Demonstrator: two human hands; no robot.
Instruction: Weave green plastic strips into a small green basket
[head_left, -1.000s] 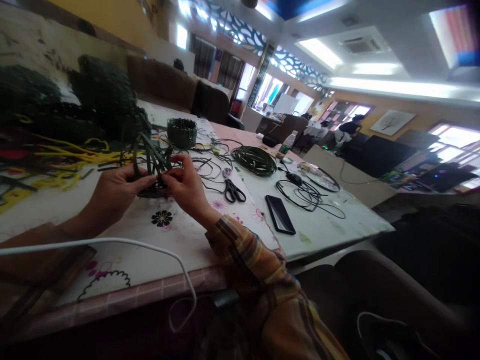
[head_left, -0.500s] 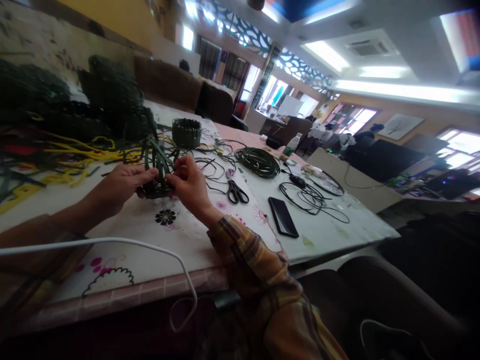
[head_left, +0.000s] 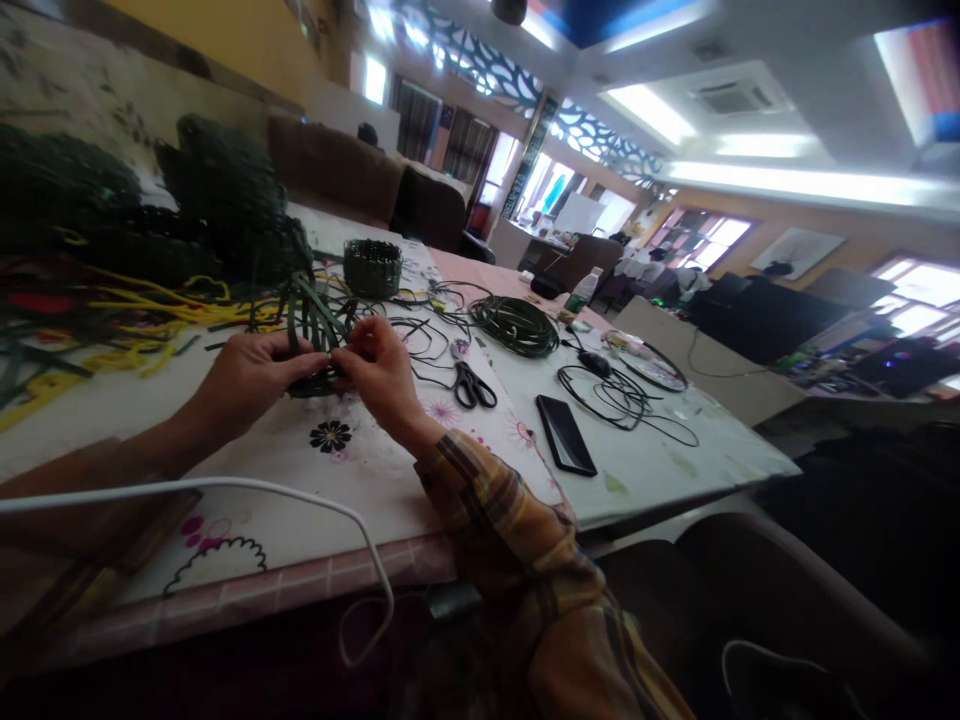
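Note:
Between my hands is a partly woven basket [head_left: 319, 383] of dark green strips, with loose strips [head_left: 309, 310] standing up from it. My left hand [head_left: 251, 378] grips its left side, thumb stretched toward the middle. From the right, my right hand [head_left: 381, 372] pinches at the same weave with thumb and bent fingers. The two thumb tips nearly meet at the front. Which strip each hand pinches is too small to tell. Behind it stands a finished-looking round green woven basket [head_left: 373, 268]. Black-handled scissors [head_left: 472, 384] lie right of my right hand.
A coil of green strip [head_left: 516, 325], a black phone [head_left: 565, 434], a mouse [head_left: 596, 362] with its cable and a bottle [head_left: 583, 292] are on the right. Yellow strips [head_left: 161, 305] and dark green woven pieces [head_left: 221, 185] lie left. A white cable [head_left: 300, 490] crosses in front.
My left hand has shifted slightly right along the weave, its thumb now closer to my right thumb. My right hand has lowered a little. The other things stay put.

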